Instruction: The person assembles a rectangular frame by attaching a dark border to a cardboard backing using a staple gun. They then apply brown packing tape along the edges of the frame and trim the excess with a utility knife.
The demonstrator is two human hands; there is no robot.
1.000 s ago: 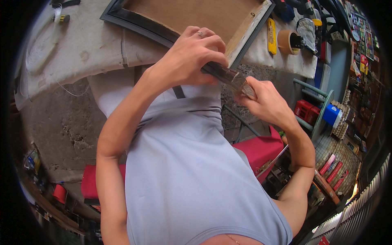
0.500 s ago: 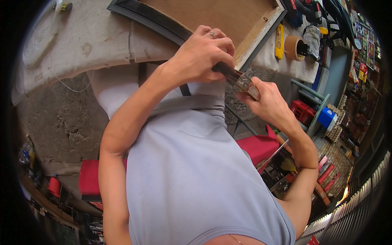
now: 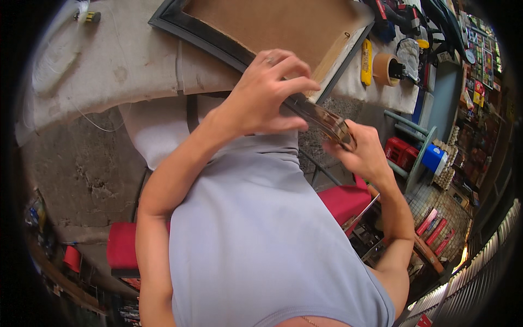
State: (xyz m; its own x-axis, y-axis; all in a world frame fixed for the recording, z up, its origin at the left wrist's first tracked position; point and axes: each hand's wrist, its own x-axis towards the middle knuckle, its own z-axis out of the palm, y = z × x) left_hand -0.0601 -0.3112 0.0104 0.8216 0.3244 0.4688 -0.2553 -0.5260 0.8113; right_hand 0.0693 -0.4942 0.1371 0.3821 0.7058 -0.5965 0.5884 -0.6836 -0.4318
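My right hand [image 3: 362,147] is closed around the rear end of a shiny metal hand tool [image 3: 327,121], which looks like a staple gun. The tool slants up and left, its dark front end near the corner of a dark picture frame [image 3: 210,41]. That frame lies face down, with its brown backing board [image 3: 272,24] and pale inner edge showing. My left hand [image 3: 269,90] hovers by the tool's front end, thumb and fingers apart. Whether it touches the tool is hard to tell.
On the cloth-covered table [image 3: 136,65] lie a yellow utility knife [image 3: 366,62], a roll of tape [image 3: 382,70] and, at far left, clear line [image 3: 54,65]. Power tools [image 3: 400,19] sit at the back right. A red chair seat [image 3: 343,201] and a green metal rail [image 3: 422,147] are nearby.
The left hand's fingers have opened from around the tool's front end. The right hand and tool have shifted slightly down and right. The picture frame appears slightly shifted in view.
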